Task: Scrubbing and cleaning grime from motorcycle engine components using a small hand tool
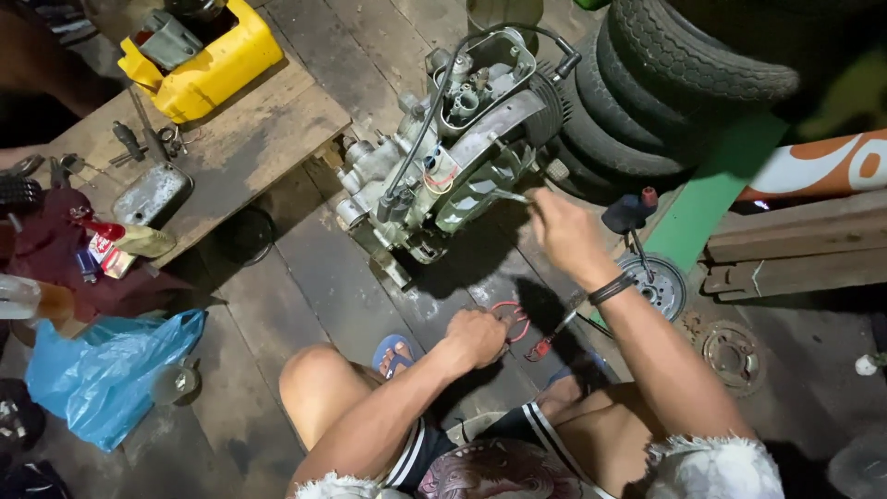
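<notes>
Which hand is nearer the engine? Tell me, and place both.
Right. The right hand is up at the engine, holding a thin tool against its side. The left hand is lower, closed on the floor by red-handled pliers, apart from the engine.

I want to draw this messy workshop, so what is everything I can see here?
engine: one, grey metal, middle of the plank floor
tyres: a stack, black, top right
can: one, yellow, top left on a board
bag: one, blue plastic, bottom left
pliers: one, red handles, on the floor by the left hand
sprocket: one, rusty, right floor
wristband: one, black, right wrist
left hand: fist, resting by the pliers
right hand: holds a thin tool to the engine
</notes>
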